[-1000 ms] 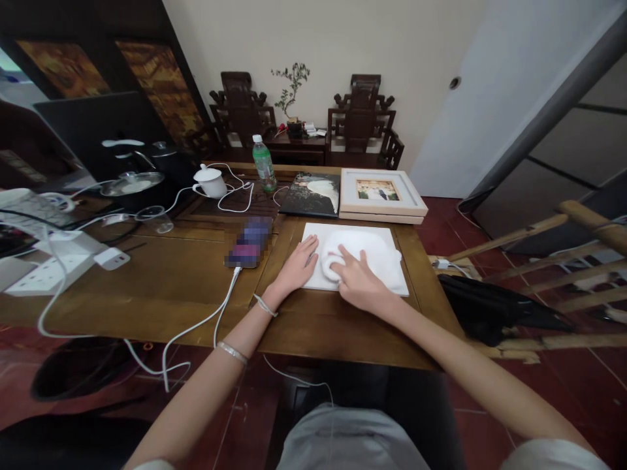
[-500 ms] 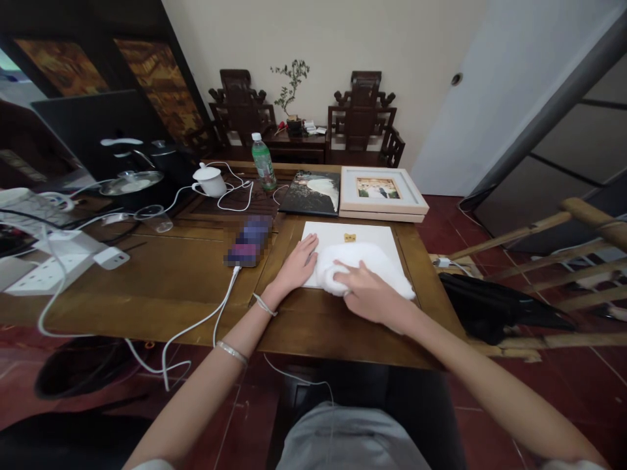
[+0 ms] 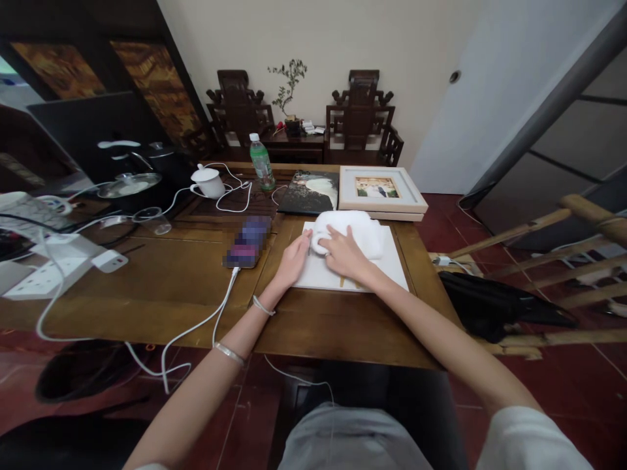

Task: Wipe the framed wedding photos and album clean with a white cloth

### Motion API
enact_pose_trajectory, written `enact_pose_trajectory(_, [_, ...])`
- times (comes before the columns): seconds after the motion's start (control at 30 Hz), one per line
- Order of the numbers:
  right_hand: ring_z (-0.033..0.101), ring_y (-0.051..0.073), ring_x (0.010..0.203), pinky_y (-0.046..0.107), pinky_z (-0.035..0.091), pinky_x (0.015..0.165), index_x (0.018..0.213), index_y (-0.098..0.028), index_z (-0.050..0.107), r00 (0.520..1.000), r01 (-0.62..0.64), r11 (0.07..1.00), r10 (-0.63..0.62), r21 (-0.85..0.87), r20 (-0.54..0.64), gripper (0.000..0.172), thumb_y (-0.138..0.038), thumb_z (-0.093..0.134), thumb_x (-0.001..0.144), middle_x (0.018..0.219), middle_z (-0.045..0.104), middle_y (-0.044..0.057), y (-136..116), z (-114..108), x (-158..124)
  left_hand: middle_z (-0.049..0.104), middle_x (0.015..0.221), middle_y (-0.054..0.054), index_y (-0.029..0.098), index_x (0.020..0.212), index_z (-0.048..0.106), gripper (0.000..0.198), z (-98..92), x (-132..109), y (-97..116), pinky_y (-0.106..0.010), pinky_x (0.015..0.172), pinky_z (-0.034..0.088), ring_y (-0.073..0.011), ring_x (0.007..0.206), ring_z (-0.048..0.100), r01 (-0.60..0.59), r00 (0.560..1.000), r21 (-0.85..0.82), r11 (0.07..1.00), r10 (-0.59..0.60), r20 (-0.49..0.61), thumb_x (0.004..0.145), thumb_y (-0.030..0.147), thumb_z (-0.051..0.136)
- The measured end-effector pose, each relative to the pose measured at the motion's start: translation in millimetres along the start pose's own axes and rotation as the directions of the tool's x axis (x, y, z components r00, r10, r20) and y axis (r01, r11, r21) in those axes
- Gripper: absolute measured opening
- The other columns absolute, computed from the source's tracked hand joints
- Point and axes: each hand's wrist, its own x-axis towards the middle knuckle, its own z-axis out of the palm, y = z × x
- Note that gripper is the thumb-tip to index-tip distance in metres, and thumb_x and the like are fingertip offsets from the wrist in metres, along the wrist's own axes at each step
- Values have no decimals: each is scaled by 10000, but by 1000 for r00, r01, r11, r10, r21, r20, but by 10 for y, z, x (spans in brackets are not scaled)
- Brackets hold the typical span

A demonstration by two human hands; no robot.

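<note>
A white flat panel (image 3: 386,271), perhaps the back of a picture frame, lies on the wooden table (image 3: 186,287) in front of me. My right hand (image 3: 343,254) presses a bunched white cloth (image 3: 357,232) onto the panel's far end, fingers curled over the cloth. At the panel's left edge rests my left hand (image 3: 292,260), fingers stretched flat and steadying it, holding nothing.
Beyond the panel lie a framed photo (image 3: 379,190) and a dark picture (image 3: 311,192). To the left sit a phone (image 3: 249,241) on a white cable, a green bottle (image 3: 260,162), a white lidded cup (image 3: 208,183), a power strip (image 3: 59,261) and kettles. A black bag (image 3: 490,307) lies on the floor at right.
My right hand has swept the cloth from the panel's near end up to its far end. My left hand has stayed at the panel's left edge.
</note>
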Motion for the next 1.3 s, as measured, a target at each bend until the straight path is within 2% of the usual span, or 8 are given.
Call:
enact_pose_trajectory(0.13, [277, 272, 1364, 583, 162, 1058, 1030, -146, 628, 976, 195, 975, -203, 104, 74, 385, -57, 431, 711, 1279, 557, 185, -223, -48, -238, 481, 1401, -82, 130, 1331, 473, 535, -47, 20, -8, -322, 1105, 317, -180, 1303, 434, 16, 995, -119, 993, -27, -91, 970, 438, 224])
enact_pose_trajectory(0.27, [380, 228, 1308, 512, 194, 1078, 929, -184, 619, 936, 275, 934, -314, 227, 158, 359, -28, 410, 682, 1234, 597, 128, -363, -206, -525, 491, 1393, -83, 128, 1325, 482, 547, -44, 7, -23, -350, 1116, 305, -193, 1310, 425, -13, 994, -119, 993, 1, -108, 972, 452, 217])
enact_pose_trajectory(0.37, [610, 211, 968, 431, 331, 989, 817, -196, 586, 918, 282, 926, -336, 249, 209, 300, -24, 392, 667, 963, 680, 70, -346, -342, -666, 501, 1381, -96, 120, 1307, 502, 534, -21, -22, 0, -370, 1120, 299, -196, 1303, 435, -57, 994, -40, 998, 53, -91, 972, 437, 233])
enact_pose_trajectory(0.47, [602, 197, 711, 346, 421, 786, 747, -201, 559, 922, 212, 956, -264, 201, 282, 235, -51, 398, 662, 722, 641, 35, -228, -447, -683, 492, 1387, -107, 120, 1294, 513, 481, -2, -47, 22, -380, 1122, 295, -202, 1309, 428, -111, 993, 98, 989, 114, -25, 956, 389, 303])
enact_pose_trajectory(0.6, [588, 248, 752, 300, 367, 596, 803, -194, 590, 971, 25, 997, -43, 79, 236, 216, -117, 410, 713, 786, 646, 91, -3, -468, -509, 480, 1393, -126, 108, 1281, 522, 443, 14, -51, -6, -417, 1131, 277, -232, 1346, 372, -165, 985, 221, 961, 149, 89, 904, 306, 399])
enact_pose_trajectory(0.77, [598, 269, 808, 296, 349, 599, 911, -176, 632, 974, -214, 976, 210, 43, 86, 280, -134, 412, 743, 903, 672, 130, 253, -316, -86, 501, 1369, -151, 84, 1217, 573, 417, 21, -42, -63, -454, 1131, 266, -256, 1342, 375, -175, 981, 265, 948, 146, 125, 879, 271, 419])
enact_pose_trajectory(1.07, [596, 240, 911, 263, 383, 694, 896, -177, 648, 986, -164, 975, 157, 152, 58, 290, -131, 412, 733, 1015, 687, 85, 255, -202, 565, 523, 1350, -145, 88, 1195, 590, 405, 21, -31, -76, -420, 1114, 320, -248, 1309, 428, -216, 976, 291, 932, 194, 102, 876, 291, 443])
enact_pose_trajectory(1.3, [595, 234, 847, 260, 387, 675, 844, -152, 645, 984, -171, 964, 158, 206, 78, 278, -101, 418, 693, 970, 695, 108, 240, -253, 679, 517, 1357, -138, 113, 1204, 582, 408, -6, -43, -56, -442, 1105, 327, -253, 1302, 436, -198, 978, 295, 935, 171, 117, 861, 316, 491])
